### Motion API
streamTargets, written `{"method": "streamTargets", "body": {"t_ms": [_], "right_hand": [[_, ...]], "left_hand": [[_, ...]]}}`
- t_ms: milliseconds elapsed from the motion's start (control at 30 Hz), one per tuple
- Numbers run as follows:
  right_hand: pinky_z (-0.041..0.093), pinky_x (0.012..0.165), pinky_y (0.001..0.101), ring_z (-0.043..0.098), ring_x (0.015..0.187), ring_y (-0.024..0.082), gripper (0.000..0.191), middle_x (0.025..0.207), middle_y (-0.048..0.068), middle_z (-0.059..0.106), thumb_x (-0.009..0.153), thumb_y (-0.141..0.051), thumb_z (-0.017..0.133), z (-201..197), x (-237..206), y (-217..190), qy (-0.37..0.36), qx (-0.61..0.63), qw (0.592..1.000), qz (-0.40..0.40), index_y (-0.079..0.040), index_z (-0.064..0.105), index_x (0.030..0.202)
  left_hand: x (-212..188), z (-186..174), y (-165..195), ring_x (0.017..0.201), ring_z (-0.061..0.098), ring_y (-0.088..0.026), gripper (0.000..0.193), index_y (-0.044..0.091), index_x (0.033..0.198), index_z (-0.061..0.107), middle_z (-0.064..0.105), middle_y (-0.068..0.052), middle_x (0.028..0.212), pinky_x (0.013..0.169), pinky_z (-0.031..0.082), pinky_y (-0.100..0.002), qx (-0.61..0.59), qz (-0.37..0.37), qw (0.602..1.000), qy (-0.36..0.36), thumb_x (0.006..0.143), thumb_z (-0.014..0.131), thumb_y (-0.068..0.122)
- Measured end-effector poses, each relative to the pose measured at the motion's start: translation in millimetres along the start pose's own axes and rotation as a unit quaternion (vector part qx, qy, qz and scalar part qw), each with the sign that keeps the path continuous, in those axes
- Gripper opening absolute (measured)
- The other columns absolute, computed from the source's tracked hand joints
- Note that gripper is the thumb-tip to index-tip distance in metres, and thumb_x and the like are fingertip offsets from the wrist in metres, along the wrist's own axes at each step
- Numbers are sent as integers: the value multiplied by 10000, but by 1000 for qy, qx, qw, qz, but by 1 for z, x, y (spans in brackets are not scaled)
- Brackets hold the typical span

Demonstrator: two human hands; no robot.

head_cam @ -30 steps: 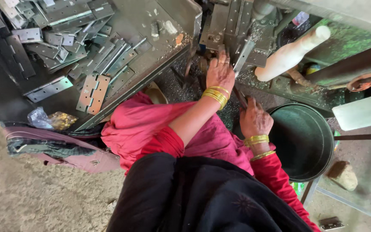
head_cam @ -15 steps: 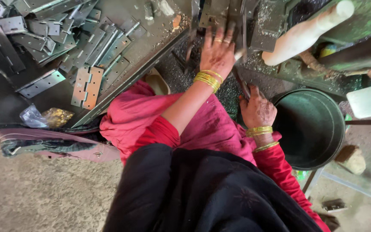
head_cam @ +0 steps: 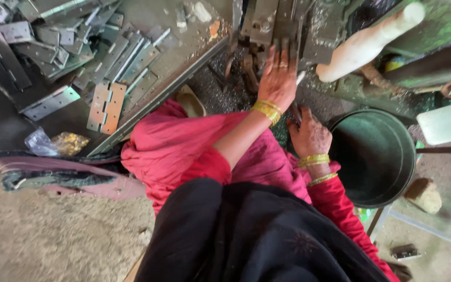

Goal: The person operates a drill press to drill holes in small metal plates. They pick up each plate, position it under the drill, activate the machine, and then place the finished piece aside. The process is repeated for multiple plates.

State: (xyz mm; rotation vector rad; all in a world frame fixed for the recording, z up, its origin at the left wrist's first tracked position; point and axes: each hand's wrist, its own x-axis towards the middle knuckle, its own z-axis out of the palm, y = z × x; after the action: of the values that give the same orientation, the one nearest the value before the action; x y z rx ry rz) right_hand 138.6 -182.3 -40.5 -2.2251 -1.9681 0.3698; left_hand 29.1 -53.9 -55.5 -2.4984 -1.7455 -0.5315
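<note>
Two hands work close together at the foot of a grimy metal machine point(head_cam: 288, 23). The left hand point(head_cam: 277, 78) reaches forward, fingers stretched out flat and spread a little, its fingertips resting against the dark metal block of the machine just ahead of it; whether anything lies under the palm cannot be told. A stack of gold bangles point(head_cam: 267, 110) sits on its wrist. The right hand point(head_cam: 310, 137) is nearer the body, just behind and to the right of the left one, fingers curled loosely downward onto the dark, filing-strewn ground; a thin dark piece shows at its fingertips, but I cannot tell if it is gripped. It wears gold bangles too point(head_cam: 314, 160).

Just right of the right hand, almost touching the wrist, stands a round dark green metal bucket point(head_cam: 387, 193). Beyond it and to the right, a pale wooden handle point(head_cam: 366, 44) slants up from the machine. Far to the left of both hands, a slanted desk point(head_cam: 157, 68) carries a heap of grey metal hinges point(head_cam: 105, 44), and one rusty brown hinge point(head_cam: 106, 107) lies open near its lower edge. A crumpled clear plastic bag point(head_cam: 53, 143) lies below that, on the ground. The person's red garment point(head_cam: 184, 151) spreads under the left forearm, and a black cloth point(head_cam: 246, 240) covers the near body. A small stone point(head_cam: 424, 196) rests right of the bucket.
</note>
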Motion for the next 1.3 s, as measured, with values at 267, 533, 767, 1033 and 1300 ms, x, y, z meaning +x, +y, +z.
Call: {"method": "streamTargets", "body": {"t_ms": [267, 533, 767, 1033, 1300], "right_hand": [[538, 788, 542, 712, 917, 433, 522, 1086, 184, 745, 922, -405, 678, -3, 0, -1, 2, 6, 1000, 10, -157, 571, 1368], [535, 795, 542, 697, 975, 433, 500, 1135, 182, 731, 942, -379, 658, -10, 6, -4, -15, 21, 999, -20, -139, 551, 1367], [538, 790, 546, 700, 958, 434, 449, 1119, 170, 733, 959, -302, 621, 33, 6, 27, -23, 4, 1000, 0, -138, 537, 1368], [514, 730, 612, 672, 875, 513, 457, 954, 298, 702, 896, -163, 581, 157, 5, 69, -46, 104, 994, 5, -42, 436, 1312], [531, 755, 617, 691, 871, 502, 391, 927, 286, 720, 959, -258, 603, 96, 9, 75, -35, 11, 999, 9, -86, 477, 1287]], "left_hand": [[-5, -2, -24, 1490, 392, -357, 662, 185, 1646, 335, 396, -283, 1608, 1303, 176, -519, 160, 80, 981, 79, 1034, 579, 109], [10, -26, -14, 1539, 201, -341, 691, 25, 1560, 344, 253, -183, 1661, 1242, 96, -520, 11, -43, 989, -143, 980, 456, 384], [41, -26, -22, 1538, 180, -300, 482, 63, 1449, 472, 256, -133, 1653, 1247, 14, -570, 51, -38, 973, -222, 999, 359, 193], [30, -16, -24, 1515, 283, -339, 461, 11, 1378, 587, 403, -166, 1585, 1260, 48, -564, 8, -40, 994, -99, 1011, 412, 228], [58, -11, -26, 1521, 260, -346, 417, -34, 1182, 688, 434, -232, 1542, 1259, 58, -522, 115, -12, 989, -98, 993, 398, 198]]}}
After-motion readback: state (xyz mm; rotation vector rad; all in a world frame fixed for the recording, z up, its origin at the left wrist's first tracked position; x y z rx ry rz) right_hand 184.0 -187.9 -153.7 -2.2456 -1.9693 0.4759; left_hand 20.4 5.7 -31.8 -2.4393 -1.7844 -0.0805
